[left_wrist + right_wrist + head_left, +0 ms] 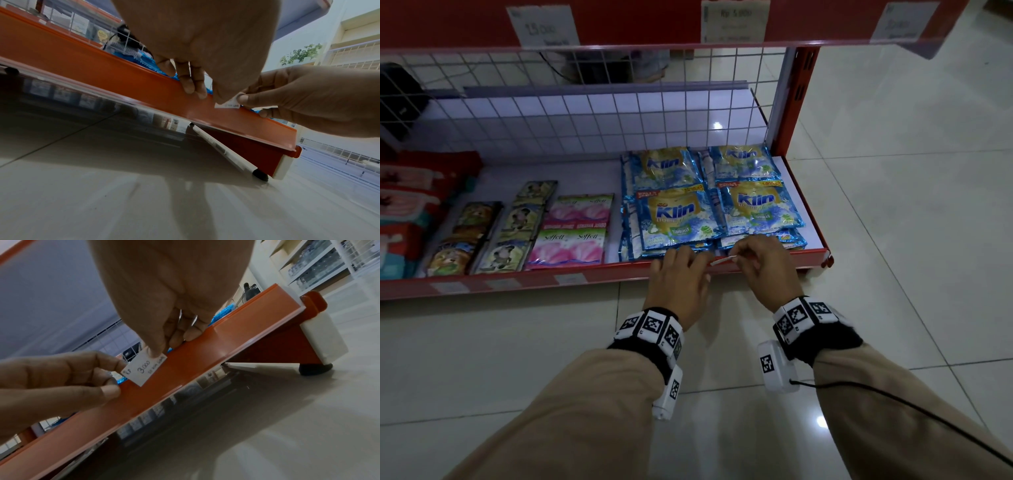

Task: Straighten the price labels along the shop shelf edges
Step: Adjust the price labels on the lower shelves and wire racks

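A small white price label (144, 368), handwritten "Rp 3.000", sits askew against the red front strip (585, 274) of the bottom shelf, its upper part above the strip's top edge. My right hand (760, 260) pinches the label's right end, thumb in front and fingers curled over the edge behind. My left hand (681, 270) holds the left end with its fingertips (120, 365). In the head view the label (722, 261) shows as a thin white sliver between the two hands. The left thumb hides most of the label (226, 104) in the left wrist view.
Blue Klin sachets (674, 212) lie stacked just behind the hands, with pink Soffell packs (571, 236) and other sachets to the left. More labels sit in the same strip at left (568, 279) and on the upper shelf edge (734, 22). Tiled floor (893, 205) lies right of the shelf.
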Available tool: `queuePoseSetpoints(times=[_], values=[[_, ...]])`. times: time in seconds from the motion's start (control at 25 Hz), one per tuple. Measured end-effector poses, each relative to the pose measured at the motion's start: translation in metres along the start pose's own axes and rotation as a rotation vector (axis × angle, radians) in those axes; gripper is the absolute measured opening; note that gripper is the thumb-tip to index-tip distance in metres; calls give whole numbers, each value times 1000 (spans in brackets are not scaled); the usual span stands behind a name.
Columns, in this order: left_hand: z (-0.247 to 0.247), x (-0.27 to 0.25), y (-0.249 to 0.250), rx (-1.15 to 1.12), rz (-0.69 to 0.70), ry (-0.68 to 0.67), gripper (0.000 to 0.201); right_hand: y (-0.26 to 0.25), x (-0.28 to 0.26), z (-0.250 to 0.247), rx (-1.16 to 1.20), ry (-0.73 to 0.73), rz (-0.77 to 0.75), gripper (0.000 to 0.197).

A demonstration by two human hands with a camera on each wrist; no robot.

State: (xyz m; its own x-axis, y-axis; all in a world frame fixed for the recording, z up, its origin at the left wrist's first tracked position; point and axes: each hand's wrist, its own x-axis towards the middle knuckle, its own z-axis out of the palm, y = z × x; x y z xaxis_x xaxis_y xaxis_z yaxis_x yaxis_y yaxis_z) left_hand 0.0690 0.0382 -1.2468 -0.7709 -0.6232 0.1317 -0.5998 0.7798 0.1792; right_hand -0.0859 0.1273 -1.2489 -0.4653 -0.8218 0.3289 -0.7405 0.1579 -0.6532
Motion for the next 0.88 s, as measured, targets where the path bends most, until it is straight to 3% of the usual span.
queuePoseSetpoints(times=[0.32, 0.56, 0.88], values=[[2, 4, 3, 102, 1, 16, 31, -6, -9, -3, -321, -117, -180, 14], [2, 1, 5, 143, 14, 16, 28, -4, -4, -2, -450, -217, -123, 15], [0, 0, 6, 169, 29, 7, 28, -4, -8, -1, -420, -187, -97, 16]])
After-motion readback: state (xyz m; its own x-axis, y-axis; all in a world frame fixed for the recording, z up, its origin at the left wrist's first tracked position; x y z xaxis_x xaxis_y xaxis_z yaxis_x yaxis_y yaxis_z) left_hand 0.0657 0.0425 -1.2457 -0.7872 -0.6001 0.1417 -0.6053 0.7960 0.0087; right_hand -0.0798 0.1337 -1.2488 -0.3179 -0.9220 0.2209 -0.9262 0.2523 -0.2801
